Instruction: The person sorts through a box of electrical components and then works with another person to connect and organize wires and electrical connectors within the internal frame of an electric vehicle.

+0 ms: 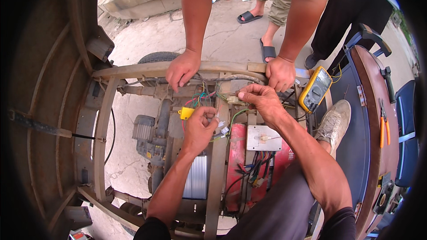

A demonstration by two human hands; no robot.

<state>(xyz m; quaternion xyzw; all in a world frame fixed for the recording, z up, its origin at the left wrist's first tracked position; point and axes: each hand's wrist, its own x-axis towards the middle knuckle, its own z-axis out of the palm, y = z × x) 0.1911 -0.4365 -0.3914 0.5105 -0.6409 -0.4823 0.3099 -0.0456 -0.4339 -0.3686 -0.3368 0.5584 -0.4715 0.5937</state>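
In the middle of an open metal vehicle frame, my left hand (pixel 199 126) is closed in a pinch beside a yellow box-shaped part (pixel 186 114). Something pale shows at its fingertips, too small to name. My right hand (pixel 263 102) has thumb and forefinger pinched on a thin wire, just above a cream plug connector (pixel 234 100). Loose green, red and pink wires (pixel 202 98) spread between the two hands. Below them lie a small white connector (pixel 224 130), a finned silver controller (pixel 195 178) and a grey box (pixel 263 138) with a bundle of dark leads.
Across the frame rail (pixel 222 67), another person's hands (pixel 184 69) rest near the wiring. A yellow multimeter (pixel 316 90) leans at the right, near my shoe (pixel 333 122). Orange-handled pliers (pixel 384 124) lie on the brown seat panel (pixel 367 75). A motor (pixel 151 135) sits left.
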